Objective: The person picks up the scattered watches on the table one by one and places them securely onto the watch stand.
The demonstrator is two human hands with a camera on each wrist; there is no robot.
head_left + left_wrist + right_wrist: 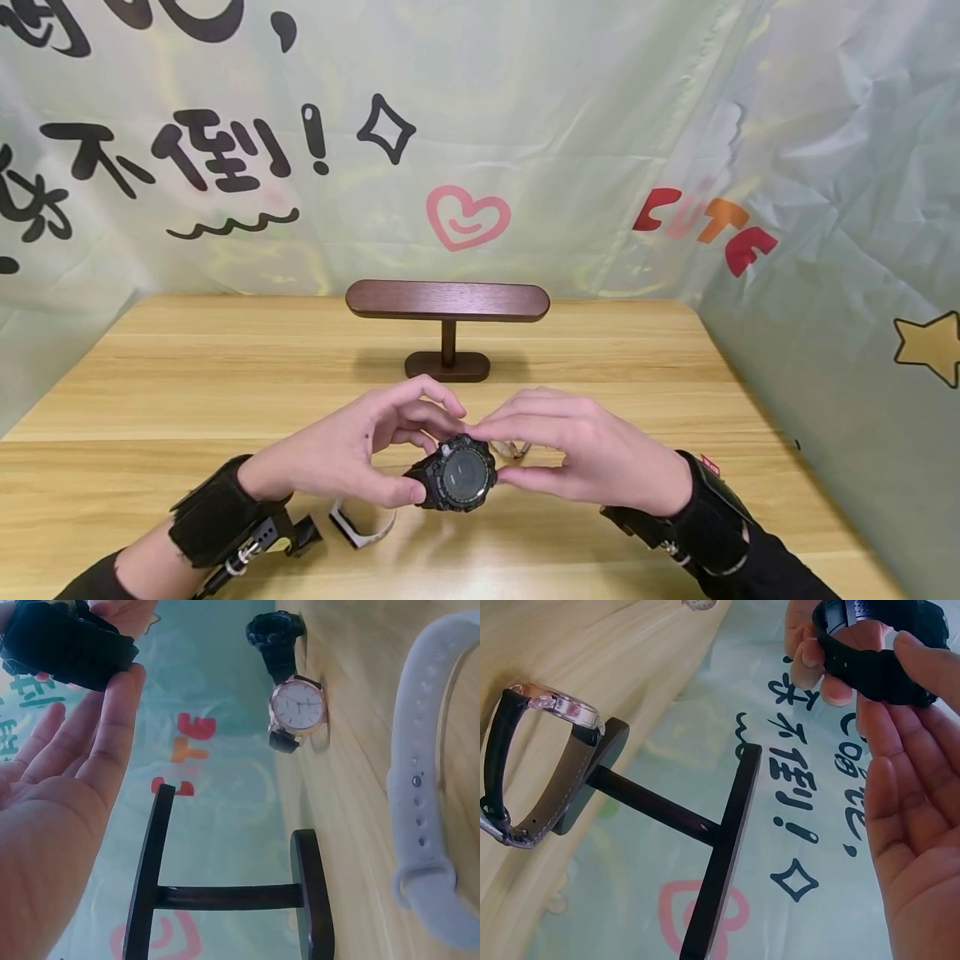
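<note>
A black sports watch (pixel 465 475) with a round dial is held up between both hands, above the table. The left hand (pixel 360 446) pinches its strap from the left, thumb in front. On the right, the right hand (pixel 570 442) has thumb and fingertips at the other edge of the case. The right wrist view shows the watch's strap (pixel 881 675) curved into a loop, with the right thumb pressing on it and the left fingertips at its other side. Below the hands, a watch with a white dial and rose-gold case (pixel 298 705) stands on the table.
A dark wooden T-shaped stand (pixel 447 300) with a bare bar is at the table's back. A white-strapped watch (pixel 363 529) lies beneath the left hand. Another black watch (pixel 275 634) is beyond the rose-gold one. A printed cloth (pixel 570 150) hangs behind the wooden table (pixel 150 375).
</note>
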